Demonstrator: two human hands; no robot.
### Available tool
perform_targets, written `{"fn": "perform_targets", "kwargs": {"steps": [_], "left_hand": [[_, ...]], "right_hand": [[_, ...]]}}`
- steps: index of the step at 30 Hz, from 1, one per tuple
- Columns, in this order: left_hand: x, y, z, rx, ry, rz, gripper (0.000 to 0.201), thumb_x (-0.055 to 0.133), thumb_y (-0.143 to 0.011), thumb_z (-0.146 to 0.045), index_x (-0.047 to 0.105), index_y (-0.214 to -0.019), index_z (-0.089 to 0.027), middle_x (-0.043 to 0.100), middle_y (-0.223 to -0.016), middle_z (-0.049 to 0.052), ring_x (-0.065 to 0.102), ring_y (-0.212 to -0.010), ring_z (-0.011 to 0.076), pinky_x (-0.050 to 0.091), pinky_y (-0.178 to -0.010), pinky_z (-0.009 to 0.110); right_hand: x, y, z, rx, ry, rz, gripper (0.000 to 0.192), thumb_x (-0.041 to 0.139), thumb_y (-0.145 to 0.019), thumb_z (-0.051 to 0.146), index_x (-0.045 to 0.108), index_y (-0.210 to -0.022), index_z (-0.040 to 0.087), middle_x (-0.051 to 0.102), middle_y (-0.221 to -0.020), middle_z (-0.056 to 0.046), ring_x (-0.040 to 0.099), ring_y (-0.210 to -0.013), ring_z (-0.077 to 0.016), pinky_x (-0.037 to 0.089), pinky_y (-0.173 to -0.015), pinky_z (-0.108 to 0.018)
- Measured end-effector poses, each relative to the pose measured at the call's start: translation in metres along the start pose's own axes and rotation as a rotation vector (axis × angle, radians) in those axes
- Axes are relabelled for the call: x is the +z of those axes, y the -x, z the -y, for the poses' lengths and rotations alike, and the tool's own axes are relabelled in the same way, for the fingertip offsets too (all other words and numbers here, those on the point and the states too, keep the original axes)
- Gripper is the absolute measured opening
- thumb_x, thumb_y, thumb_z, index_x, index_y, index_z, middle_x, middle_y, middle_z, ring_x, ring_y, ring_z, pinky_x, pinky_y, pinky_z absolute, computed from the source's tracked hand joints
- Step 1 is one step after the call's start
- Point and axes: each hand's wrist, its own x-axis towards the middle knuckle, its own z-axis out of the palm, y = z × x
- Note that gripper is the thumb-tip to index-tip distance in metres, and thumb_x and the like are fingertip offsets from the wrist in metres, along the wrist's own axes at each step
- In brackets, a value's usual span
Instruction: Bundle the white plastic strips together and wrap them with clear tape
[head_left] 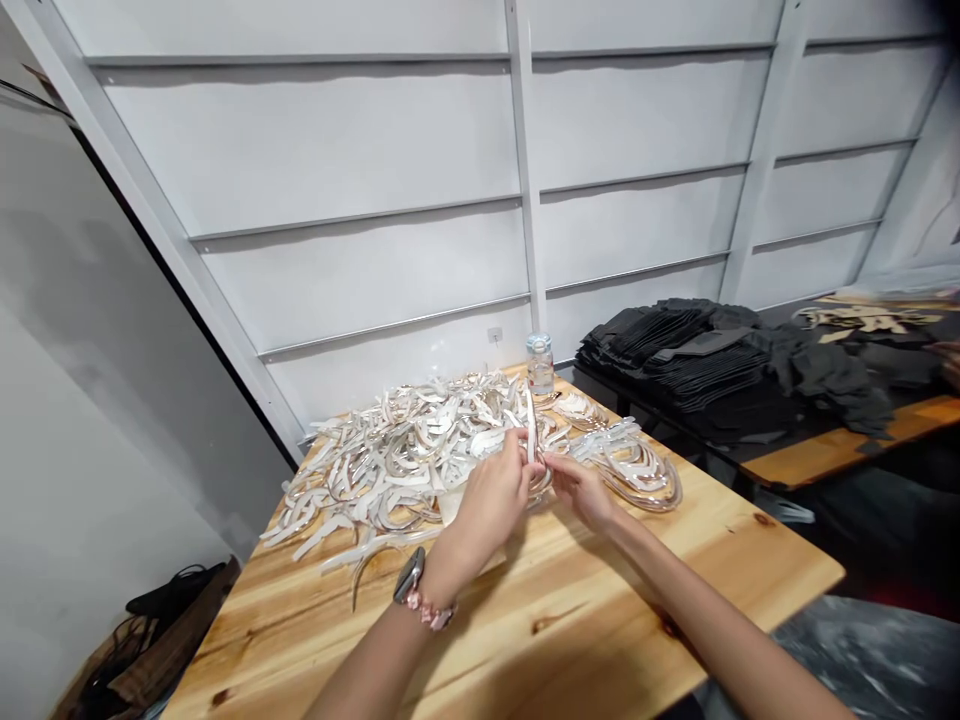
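Observation:
A big heap of white curved cut pieces [397, 455] lies across the far half of a wooden table [570, 610]. My left hand [491, 500], with a watch on its wrist, pinches one white curved piece [531, 425] that stands upright between both hands. My right hand [581, 487] holds the lower end of the same piece. To the right of my hands lies a neat stack of nested curved pieces [634, 460].
A clear plastic jar [539, 364] stands at the table's far edge by the white panelled wall. A second table [832, 450] at the right carries stacks of black fabric pieces [697, 355]. Dark bags [161, 610] lie on the floor at left.

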Motion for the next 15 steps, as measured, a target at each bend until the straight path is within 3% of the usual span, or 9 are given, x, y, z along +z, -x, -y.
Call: {"fn": "perform_targets", "kwargs": {"steps": [5,9,15], "left_hand": [[-0.007,0.004,-0.005,-0.026,-0.063,0.018,0.029,0.041,-0.094,-0.018,0.037,-0.123,-0.018,0.067,-0.084,0.006,0.064,-0.075,0.0236,0.039,-0.065,0.03],[-0.011,0.006,-0.006,0.017,-0.098,0.061,0.03,0.041,-0.093,-0.016,0.038,-0.123,-0.016,0.068,-0.09,0.01,0.065,-0.079,0.025,0.039,-0.064,0.03],[-0.014,0.008,-0.003,0.04,-0.025,0.104,0.029,0.039,-0.091,-0.014,0.044,-0.119,-0.016,0.066,-0.089,0.009,0.063,-0.079,0.0234,0.042,-0.067,0.031]], "right_hand": [[0.011,0.006,-0.001,0.03,-0.059,0.07,0.027,0.076,-0.072,0.041,0.073,-0.09,0.021,0.072,-0.08,0.0,0.061,-0.073,-0.0171,0.045,-0.072,-0.028],[0.011,0.006,-0.002,0.059,-0.082,0.108,0.025,0.073,-0.076,0.039,0.071,-0.091,0.019,0.072,-0.079,-0.001,0.062,-0.072,-0.0168,0.045,-0.072,-0.029],[0.013,0.008,-0.007,0.115,-0.202,0.174,0.03,0.065,-0.084,0.044,0.069,-0.102,0.02,0.073,-0.085,-0.002,0.064,-0.075,-0.0171,0.047,-0.074,-0.029]]}}
